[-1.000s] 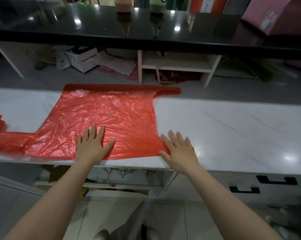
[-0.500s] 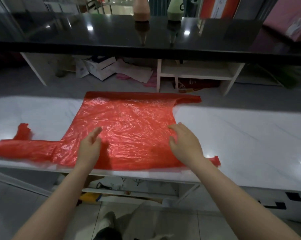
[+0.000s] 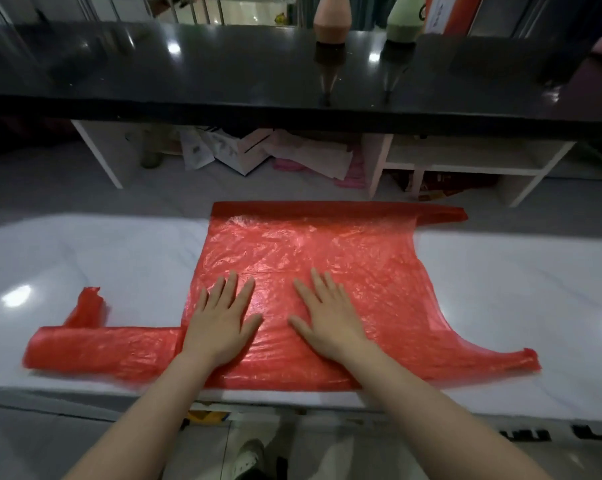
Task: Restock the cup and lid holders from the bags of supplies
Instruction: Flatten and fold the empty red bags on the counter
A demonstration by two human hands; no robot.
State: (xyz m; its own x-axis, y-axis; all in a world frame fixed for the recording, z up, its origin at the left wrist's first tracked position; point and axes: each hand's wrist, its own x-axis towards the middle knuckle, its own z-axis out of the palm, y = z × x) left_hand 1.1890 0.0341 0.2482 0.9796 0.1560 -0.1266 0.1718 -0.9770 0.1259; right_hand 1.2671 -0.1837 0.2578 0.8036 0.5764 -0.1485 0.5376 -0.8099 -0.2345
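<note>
An empty red plastic bag [image 3: 327, 251] lies flattened on the white marble counter [image 3: 517, 289], its handles stretched out to the left and right along the near edge. My left hand [image 3: 221, 318] presses flat on the bag's near left part, fingers straight and spread. My right hand [image 3: 327, 317] presses flat beside it on the bag's middle, fingers also straight. Both palms lie side by side, a small gap between the thumbs. No cups, lids or holders are in view.
A raised black glossy counter [image 3: 223, 71] runs across the back, with a pink bottle-shaped object [image 3: 331, 19] and a green one [image 3: 405, 19] on it. Under it sit white shelves [image 3: 466, 161] with papers and boxes. Drawers with black handles are below right.
Both hands came in from the bag's near edge and sides to lie flat together on its middle. The bag looks smoother, and its right handle now shows stretched out.
</note>
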